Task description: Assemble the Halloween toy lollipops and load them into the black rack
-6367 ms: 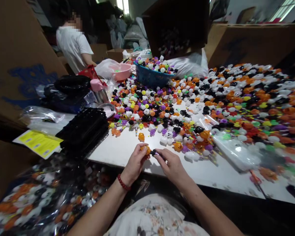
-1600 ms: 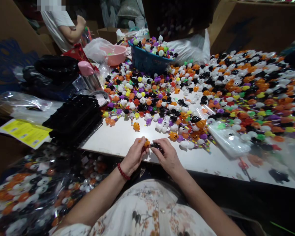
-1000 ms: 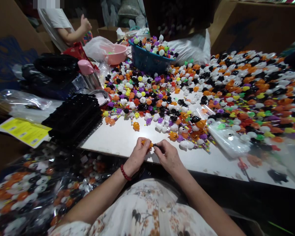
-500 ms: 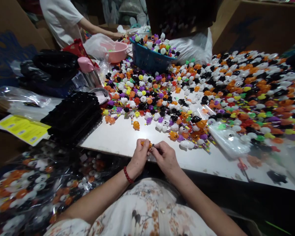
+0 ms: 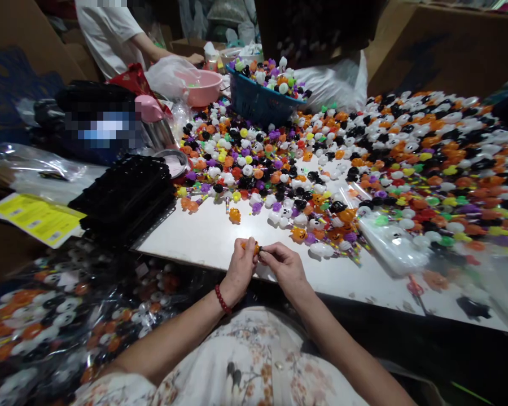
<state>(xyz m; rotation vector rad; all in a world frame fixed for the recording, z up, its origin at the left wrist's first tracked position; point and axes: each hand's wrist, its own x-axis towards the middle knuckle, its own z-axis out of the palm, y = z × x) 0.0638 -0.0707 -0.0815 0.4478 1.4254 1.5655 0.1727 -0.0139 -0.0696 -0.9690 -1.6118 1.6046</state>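
Observation:
Close to the table's front edge, my left hand (image 5: 239,272) is closed around a small orange plastic figure (image 5: 254,248), most of it covered by my fingers. From the other side, my right hand (image 5: 287,268) pinches a small dark piece (image 5: 261,252) at the figure's end. Whether the two are joined cannot be made out. Beyond my hands, a loose orange pumpkin-like figure (image 5: 235,215) lies on the white table (image 5: 203,234). Just right of it begins a spread of small plastic figures (image 5: 285,211) in white, black, purple, orange and green.
A blue basin (image 5: 262,101) heaped with figures stands at the back, beside a pink bowl (image 5: 207,90). Stacked black trays (image 5: 122,197) sit at left. Clear plastic bags (image 5: 393,242) lie at right. Bagged figures (image 5: 38,321) are below left. A co-worker's arm (image 5: 152,49) reaches in behind.
My hands stay in nearly the same place, with the fingers and the orange figure shifted slightly. In the background, the co-worker's hand has drawn a little to the left.

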